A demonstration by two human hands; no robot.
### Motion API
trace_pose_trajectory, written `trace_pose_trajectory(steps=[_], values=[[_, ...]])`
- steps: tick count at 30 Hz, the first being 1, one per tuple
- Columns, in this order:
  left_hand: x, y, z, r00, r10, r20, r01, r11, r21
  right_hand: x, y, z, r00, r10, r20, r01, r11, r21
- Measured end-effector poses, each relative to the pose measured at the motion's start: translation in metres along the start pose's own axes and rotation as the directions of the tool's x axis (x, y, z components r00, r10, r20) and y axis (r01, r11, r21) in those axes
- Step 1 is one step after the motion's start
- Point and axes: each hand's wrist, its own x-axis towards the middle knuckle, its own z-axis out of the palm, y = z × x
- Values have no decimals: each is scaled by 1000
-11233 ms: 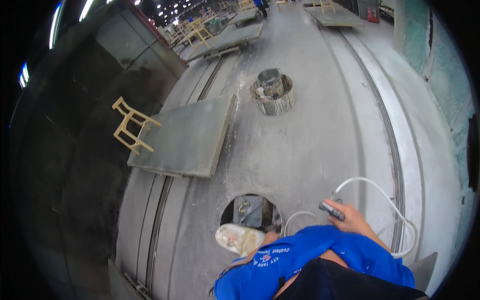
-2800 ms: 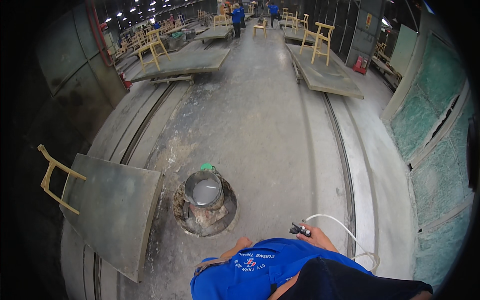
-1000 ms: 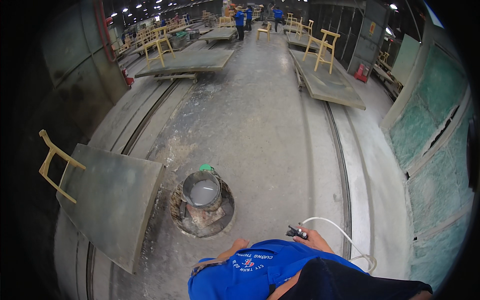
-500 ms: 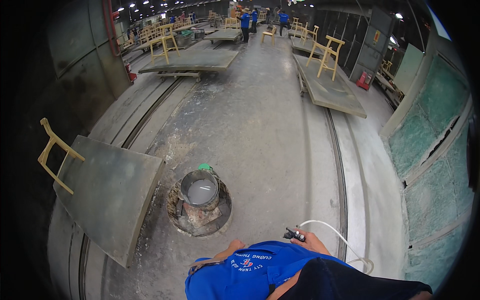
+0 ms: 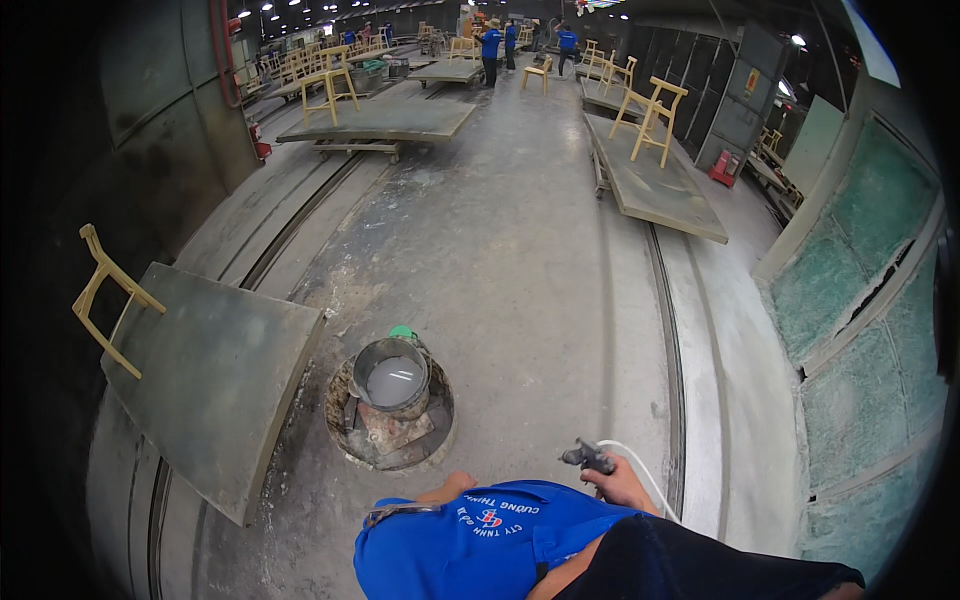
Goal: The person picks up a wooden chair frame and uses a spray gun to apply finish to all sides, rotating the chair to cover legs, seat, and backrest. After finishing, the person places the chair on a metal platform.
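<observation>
My right hand is closed around a dark spray gun. A white hose curves from the gun down along my right side. My left hand is at the front of my blue shirt, small and partly covered; its fingers do not show clearly. Ahead of it on the floor stands a round, paint-crusted tub. A dark bucket of pale grey liquid sits in the tub, apart from both hands. A green object shows behind the bucket.
At left, a wooden chair stands on a low grey platform. More platforms with chairs line both sides along floor rails. Green mesh panels stand at right. Several people in blue are far ahead.
My right hand has raised the spray gun slightly forward and turned it, so more of it shows. My left hand has shifted slightly left. The whole view has shifted a little.
</observation>
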Motion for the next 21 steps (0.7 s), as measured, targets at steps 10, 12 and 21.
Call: trace_pose_trajectory(steps=[10,12,21], values=[[-21,6,-13,987,158,37,-161,985,68,-61,-75,-124,809,-507,-297,572,562,598],[-20,3,-14,979,192,65,-199,972,125,-78,-89,-146,662,-612,-434,740,439,509],[16,0,-27,932,302,201,-363,755,547,-42,-54,-106,844,-512,-159,501,650,571]])
